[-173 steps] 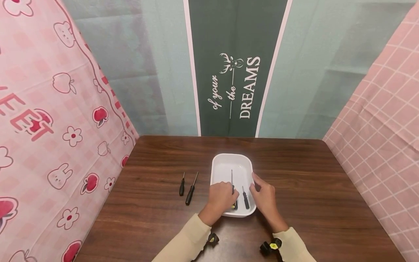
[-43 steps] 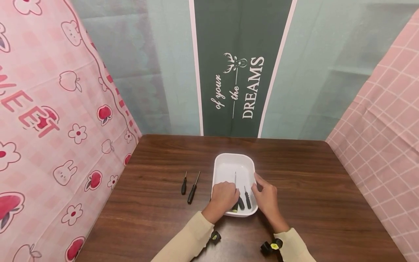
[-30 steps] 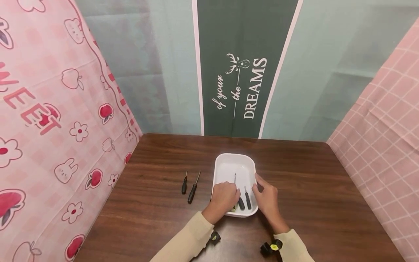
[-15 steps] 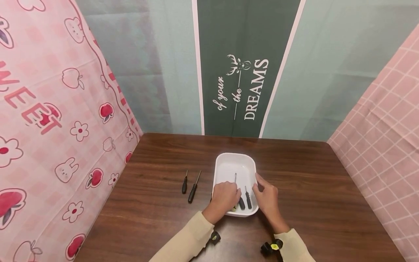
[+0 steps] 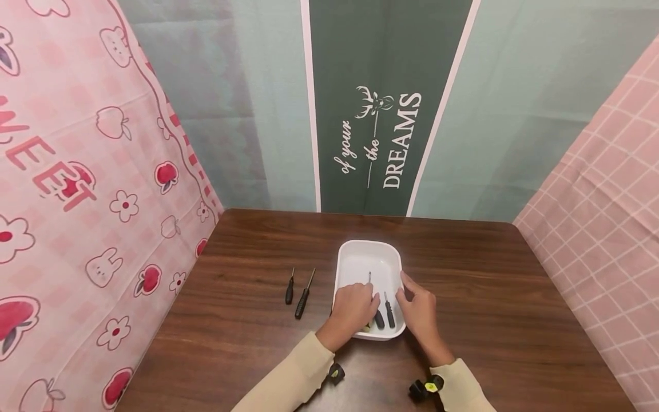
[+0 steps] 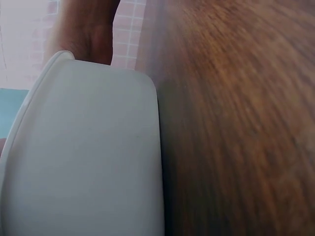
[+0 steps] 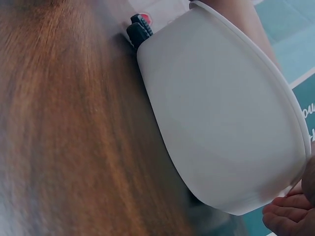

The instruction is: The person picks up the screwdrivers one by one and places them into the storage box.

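A white tray [image 5: 368, 260] sits on the brown table, holding several screwdrivers. My left hand [image 5: 352, 309] is inside it, fingers curled over a screwdriver; its metal tip [image 5: 369, 277] shows ahead of the knuckles and a yellowish handle end shows below, the rest being hidden. Right beside that hand lies a dark-handled screwdriver [image 5: 379, 319]. A smaller black screwdriver [image 5: 389, 313] lies nearer the right wall. My right hand [image 5: 419, 309] grips the tray's right rim, thumb on the inner side. In the right wrist view, fingertips [image 7: 288, 214] show at the rim of the tray [image 7: 216, 113].
Two black screwdrivers, a short one [image 5: 290, 290] and a longer one [image 5: 302, 303], lie left of the tray on the wooden table [image 5: 247, 343]. Patterned cloths hang at the left, back and right. Each wrist wears a small black camera.
The blade ahead of my left hand shows shorter than before, and the dark-handled screwdriver beside that hand is more exposed than at first. My right hand keeps its hold on the rim.
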`<state>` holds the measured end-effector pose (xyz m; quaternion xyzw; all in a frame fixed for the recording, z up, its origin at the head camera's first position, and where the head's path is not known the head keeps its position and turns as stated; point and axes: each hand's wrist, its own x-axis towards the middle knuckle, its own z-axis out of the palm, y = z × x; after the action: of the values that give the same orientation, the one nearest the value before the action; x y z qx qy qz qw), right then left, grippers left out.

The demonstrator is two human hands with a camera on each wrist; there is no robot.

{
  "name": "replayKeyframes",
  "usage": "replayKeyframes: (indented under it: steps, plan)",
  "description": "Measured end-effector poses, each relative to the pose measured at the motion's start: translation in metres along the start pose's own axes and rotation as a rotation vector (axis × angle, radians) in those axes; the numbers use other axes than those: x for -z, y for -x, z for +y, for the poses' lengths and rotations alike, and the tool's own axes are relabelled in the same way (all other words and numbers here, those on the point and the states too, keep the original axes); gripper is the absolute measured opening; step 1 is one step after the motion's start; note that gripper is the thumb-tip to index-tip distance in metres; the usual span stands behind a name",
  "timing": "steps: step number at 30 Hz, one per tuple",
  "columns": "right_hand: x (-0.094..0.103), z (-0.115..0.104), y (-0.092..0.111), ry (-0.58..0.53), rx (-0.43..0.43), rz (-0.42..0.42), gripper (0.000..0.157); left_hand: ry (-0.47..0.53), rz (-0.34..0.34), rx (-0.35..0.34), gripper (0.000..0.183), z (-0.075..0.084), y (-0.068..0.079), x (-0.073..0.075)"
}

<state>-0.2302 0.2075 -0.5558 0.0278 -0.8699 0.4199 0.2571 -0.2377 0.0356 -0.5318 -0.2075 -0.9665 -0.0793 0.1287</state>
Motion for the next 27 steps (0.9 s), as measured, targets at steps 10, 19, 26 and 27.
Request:
replayKeyframes:
  steps: [10,19,26,27]
  plan:
    - [0.001,-0.001,-0.002,0.011,-0.037,-0.033,0.040,0.076,0.100,-0.011,0.030,-0.002,-0.002,0.004]
    - [0.001,-0.001,-0.001,0.005,-0.064,-0.066,0.041,0.238,0.116,0.029,0.023,-0.005,-0.001,0.009]
    - [0.001,-0.003,-0.003,0.013,-0.071,-0.080,0.040,0.268,0.170,0.006,0.015,-0.008,0.001,0.014]
    - [0.001,-0.002,-0.003,0.016,-0.073,-0.080,0.040,0.268,0.175,0.002,0.014,-0.009,0.002,0.014]
